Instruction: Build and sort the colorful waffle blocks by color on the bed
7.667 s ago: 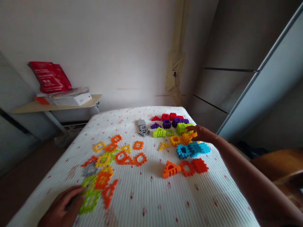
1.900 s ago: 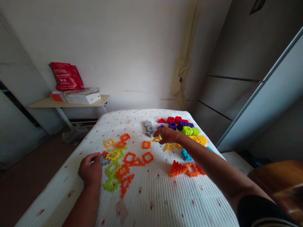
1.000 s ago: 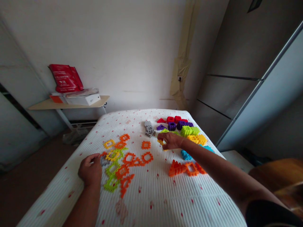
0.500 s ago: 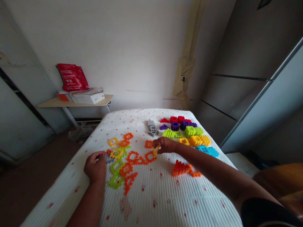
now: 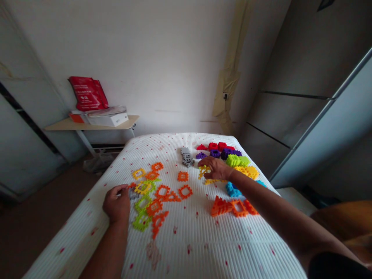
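Note:
My left hand (image 5: 117, 203) rests at the left of the loose pieces, its fingers pinched at a small orange building piece (image 5: 131, 185). A grey piece (image 5: 134, 193) lies just under that spot. My right hand (image 5: 216, 169) is over the sorted pieces, closed on a yellow building piece (image 5: 204, 171). Beneath it another flat yellow piece (image 5: 211, 181) lies on the cover. The mixed group between my hands has a yellow square frame (image 5: 138, 173), green pieces (image 5: 142, 223) and orange frames (image 5: 185, 191). My right hand and forearm hide part of the sorted pieces.
Sorted by colour on the bed cover (image 5: 203, 240) are red (image 5: 213, 147), purple (image 5: 215, 154), green (image 5: 233, 160), blue (image 5: 233, 189), orange (image 5: 221, 206) and grey (image 5: 186, 157) pieces. A side table (image 5: 64, 125) with a red bag (image 5: 88, 94) stands at the left. A cabinet (image 5: 279, 116) rises at the right.
My right hand has carried the yellow piece right and away from me, from beside the orange frames to the sorted pieces. My left hand has stayed in nearly the same place.

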Action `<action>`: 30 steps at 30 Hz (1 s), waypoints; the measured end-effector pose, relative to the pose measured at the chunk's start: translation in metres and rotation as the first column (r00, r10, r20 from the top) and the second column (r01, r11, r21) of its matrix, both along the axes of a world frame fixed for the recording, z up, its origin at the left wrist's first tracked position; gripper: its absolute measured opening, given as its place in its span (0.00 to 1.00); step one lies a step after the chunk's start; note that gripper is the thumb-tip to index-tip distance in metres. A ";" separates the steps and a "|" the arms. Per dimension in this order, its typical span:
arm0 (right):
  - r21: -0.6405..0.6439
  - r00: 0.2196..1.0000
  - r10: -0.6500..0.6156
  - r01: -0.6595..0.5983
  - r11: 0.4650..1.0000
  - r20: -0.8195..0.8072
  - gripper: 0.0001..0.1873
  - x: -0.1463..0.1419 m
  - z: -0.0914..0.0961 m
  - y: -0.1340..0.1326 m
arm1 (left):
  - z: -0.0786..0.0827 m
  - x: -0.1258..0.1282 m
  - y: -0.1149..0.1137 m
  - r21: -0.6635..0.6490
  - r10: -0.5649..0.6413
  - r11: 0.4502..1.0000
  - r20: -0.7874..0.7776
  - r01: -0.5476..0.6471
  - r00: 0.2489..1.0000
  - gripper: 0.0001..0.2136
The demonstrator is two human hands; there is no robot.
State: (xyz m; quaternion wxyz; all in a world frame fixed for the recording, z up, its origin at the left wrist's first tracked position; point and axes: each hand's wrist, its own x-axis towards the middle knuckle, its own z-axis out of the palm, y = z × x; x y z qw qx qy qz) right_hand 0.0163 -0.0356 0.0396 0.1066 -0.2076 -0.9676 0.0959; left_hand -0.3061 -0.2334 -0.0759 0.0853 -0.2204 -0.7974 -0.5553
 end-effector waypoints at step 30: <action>0.125 0.920 -0.079 0.034 0.992 0.384 0.30 0.018 -0.027 0.004 | 0.001 0.001 -0.001 -0.014 -0.001 1.000 -0.001 0.001 1.000 0.11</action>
